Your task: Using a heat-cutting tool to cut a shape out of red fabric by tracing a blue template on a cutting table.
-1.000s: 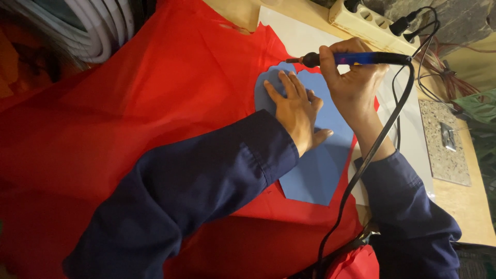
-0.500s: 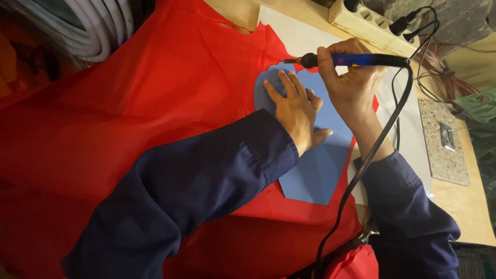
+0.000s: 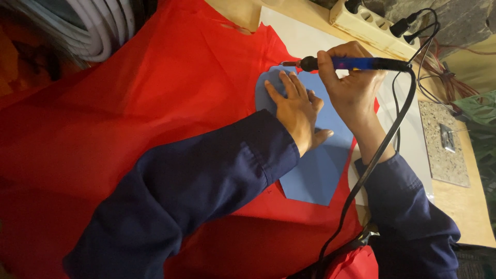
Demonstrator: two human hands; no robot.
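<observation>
A blue paper template (image 3: 320, 170) lies on a large sheet of red fabric (image 3: 129, 103). My left hand (image 3: 297, 111) presses flat on the template's upper part, fingers spread. My right hand (image 3: 351, 85) grips a blue-handled soldering iron (image 3: 356, 63), held level, its metal tip at the template's top edge next to my left fingertips. The iron's black cord (image 3: 372, 160) loops down past my right forearm.
A white sheet (image 3: 408, 129) lies under the fabric on a wooden table (image 3: 465, 206). A cream power strip (image 3: 372, 26) with black plugs sits at the far edge. A speckled stone tile (image 3: 444, 150) lies at right. Coiled white hoses (image 3: 98, 31) hang top left.
The iron's tip has crept slightly left along the template's top edge. My left hand stays pressed in place.
</observation>
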